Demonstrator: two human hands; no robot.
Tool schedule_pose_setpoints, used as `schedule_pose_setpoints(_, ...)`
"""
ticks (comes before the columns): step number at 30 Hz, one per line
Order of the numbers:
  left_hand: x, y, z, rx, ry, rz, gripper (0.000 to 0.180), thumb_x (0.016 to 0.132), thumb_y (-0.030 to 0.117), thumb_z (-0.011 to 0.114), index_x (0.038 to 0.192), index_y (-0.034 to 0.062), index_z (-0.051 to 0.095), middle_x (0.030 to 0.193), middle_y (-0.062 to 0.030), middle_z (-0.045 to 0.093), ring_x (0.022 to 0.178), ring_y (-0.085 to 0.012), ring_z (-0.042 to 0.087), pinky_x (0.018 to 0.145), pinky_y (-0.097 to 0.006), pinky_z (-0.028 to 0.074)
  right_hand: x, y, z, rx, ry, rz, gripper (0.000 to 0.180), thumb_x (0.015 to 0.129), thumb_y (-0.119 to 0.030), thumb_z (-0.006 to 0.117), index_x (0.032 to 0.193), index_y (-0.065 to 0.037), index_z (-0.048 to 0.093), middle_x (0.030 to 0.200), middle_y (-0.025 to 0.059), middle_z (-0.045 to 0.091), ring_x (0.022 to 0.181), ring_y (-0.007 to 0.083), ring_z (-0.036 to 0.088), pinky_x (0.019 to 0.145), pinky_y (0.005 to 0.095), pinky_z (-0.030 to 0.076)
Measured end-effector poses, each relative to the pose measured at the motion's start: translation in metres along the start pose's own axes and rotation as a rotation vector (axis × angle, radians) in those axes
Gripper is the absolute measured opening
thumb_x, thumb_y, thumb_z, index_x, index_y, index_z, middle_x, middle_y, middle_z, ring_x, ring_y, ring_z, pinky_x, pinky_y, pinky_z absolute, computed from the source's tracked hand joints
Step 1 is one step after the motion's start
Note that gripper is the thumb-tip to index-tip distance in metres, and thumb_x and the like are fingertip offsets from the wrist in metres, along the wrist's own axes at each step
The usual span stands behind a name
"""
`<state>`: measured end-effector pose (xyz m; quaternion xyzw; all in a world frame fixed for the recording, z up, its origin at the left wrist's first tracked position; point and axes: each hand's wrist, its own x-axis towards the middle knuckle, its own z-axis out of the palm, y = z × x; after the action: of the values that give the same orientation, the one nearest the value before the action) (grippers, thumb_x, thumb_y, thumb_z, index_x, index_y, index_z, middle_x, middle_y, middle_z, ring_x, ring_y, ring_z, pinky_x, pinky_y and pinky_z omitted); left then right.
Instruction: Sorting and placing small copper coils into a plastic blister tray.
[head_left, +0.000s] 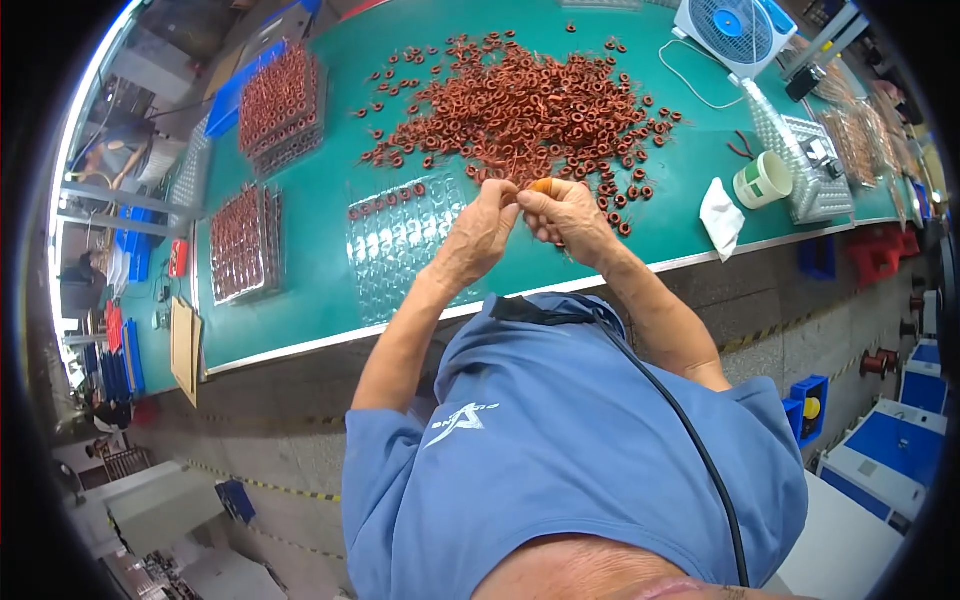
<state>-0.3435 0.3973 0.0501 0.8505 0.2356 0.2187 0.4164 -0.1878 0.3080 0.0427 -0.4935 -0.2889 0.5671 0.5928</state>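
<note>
My left hand [487, 228] and my right hand [572, 215] meet at the near edge of a big heap of small copper-wound ring coils [530, 100]. Both are closed, thumbs and fingertips pinched together; whatever is between them is too small or hidden to make out. An orange covering [541, 186] wraps one finger of the right hand. Just left of my hands lies a clear plastic blister tray [390, 262], with a row of coils [385, 203] in its far pockets. My left forearm overlaps the tray's right side.
Stacked filled trays [280, 105] and another filled stack [243, 245] stand on the green table [310, 315] at left. To the right are a white cup [763, 181], crumpled white tissue [720, 218], red-handled pliers [741, 146], a fan [733, 35] and more clear trays [800, 150].
</note>
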Motion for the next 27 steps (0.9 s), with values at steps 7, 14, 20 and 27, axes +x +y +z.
schedule_pose_setpoints(7,0.001,0.026,-0.033,0.080,-0.315,0.038,0.029,0.089,0.018,0.063,0.108,0.0020,0.048,0.091,-0.0182,0.060,0.083,-0.0353,0.061,0.071,-0.043,0.047,-0.004,-0.001,-0.005,0.092,-0.066,0.090,0.021,0.091,-0.025,0.065,0.081,-0.007,0.062,0.064,-0.0009,0.059,0.049,0.0035,0.050,0.042,0.0150,0.038)
schedule_pose_setpoints(14,-0.006,0.025,-0.019,0.031,-0.131,0.011,0.029,0.089,0.018,0.065,0.107,0.0006,0.050,0.083,-0.0102,0.059,0.074,-0.0194,0.062,0.067,-0.032,0.049,-0.025,-0.015,0.022,-0.441,0.212,-0.243,0.025,0.087,-0.024,0.067,0.078,0.000,0.066,0.058,0.0019,0.060,0.049,0.0075,0.052,0.044,0.0231,0.040)
schedule_pose_setpoints(20,-0.023,0.027,0.001,-0.808,0.055,0.008,0.034,0.094,0.027,0.060,0.109,-0.0001,0.047,0.077,-0.0071,0.060,0.066,-0.0145,0.060,0.061,-0.027,0.049,-0.035,-0.027,0.031,-0.322,0.215,-0.360,0.024,0.089,-0.022,0.066,0.078,-0.001,0.065,0.059,-0.0001,0.058,0.049,0.0055,0.050,0.044,0.0210,0.038)
schedule_pose_setpoints(27,-0.025,0.015,0.011,-1.021,0.159,0.025,0.034,0.099,0.022,0.049,0.123,0.0001,0.041,0.085,-0.0084,0.055,0.070,-0.0181,0.057,0.065,-0.028,0.048,-0.018,-0.026,0.031,-0.205,0.104,-0.204,0.024,0.087,-0.024,0.069,0.084,-0.001,0.064,0.064,-0.0005,0.059,0.052,0.0036,0.049,0.045,0.0190,0.037)
